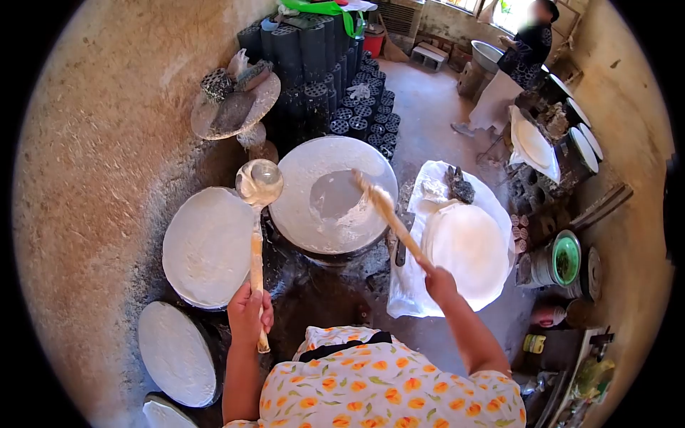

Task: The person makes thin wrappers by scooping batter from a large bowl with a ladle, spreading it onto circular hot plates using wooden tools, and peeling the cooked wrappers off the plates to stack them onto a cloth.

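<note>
Was closed in by a rough tan left wall (85,143), whitened low down, and a yellowish right wall (635,107). Had a greyish floor (421,96), dark perforated cylinders (314,50) stacked beside it, and daylight from a far window (512,14).

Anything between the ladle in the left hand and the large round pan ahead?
Nothing visible blocks it: the ladle's bowl, held up by the left hand, appears right by the pan's left edge. Over the pan's right side, though, reaches the wooden tool in the right hand. Height gaps I can't judge.
</note>
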`<action>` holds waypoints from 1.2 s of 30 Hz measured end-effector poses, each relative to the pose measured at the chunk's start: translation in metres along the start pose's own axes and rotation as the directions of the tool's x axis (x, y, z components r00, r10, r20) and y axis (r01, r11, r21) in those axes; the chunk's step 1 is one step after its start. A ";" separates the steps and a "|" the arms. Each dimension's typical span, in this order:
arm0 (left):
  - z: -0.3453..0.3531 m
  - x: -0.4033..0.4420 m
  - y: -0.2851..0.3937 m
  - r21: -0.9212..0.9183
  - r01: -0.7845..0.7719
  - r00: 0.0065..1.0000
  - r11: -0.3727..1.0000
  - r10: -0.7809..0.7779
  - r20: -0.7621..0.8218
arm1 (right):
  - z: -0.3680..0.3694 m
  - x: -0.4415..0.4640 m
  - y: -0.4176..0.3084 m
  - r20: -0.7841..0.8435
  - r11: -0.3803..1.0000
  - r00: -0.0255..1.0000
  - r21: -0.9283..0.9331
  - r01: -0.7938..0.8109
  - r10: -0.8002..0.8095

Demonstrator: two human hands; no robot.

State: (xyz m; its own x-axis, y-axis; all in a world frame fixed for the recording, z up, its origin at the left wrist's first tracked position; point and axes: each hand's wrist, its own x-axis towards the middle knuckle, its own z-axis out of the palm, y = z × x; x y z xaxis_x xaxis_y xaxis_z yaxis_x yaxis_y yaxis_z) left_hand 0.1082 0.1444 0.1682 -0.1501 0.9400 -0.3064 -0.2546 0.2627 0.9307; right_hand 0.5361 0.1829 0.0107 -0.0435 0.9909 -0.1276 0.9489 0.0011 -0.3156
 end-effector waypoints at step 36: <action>0.029 0.003 0.005 -0.053 0.062 0.994 0.997 -0.057 0.098 | -0.009 0.073 -0.058 -0.012 0.877 1.000 0.481 0.023 -0.020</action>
State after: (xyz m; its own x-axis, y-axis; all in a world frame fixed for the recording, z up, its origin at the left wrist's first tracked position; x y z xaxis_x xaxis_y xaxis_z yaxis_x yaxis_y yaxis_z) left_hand 0.1339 0.1547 0.1773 -0.0414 0.9403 -0.3377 -0.3137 0.3086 0.8980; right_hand 0.4803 0.2563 0.0281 -0.0583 0.9922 -0.1100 0.6805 -0.0411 -0.7316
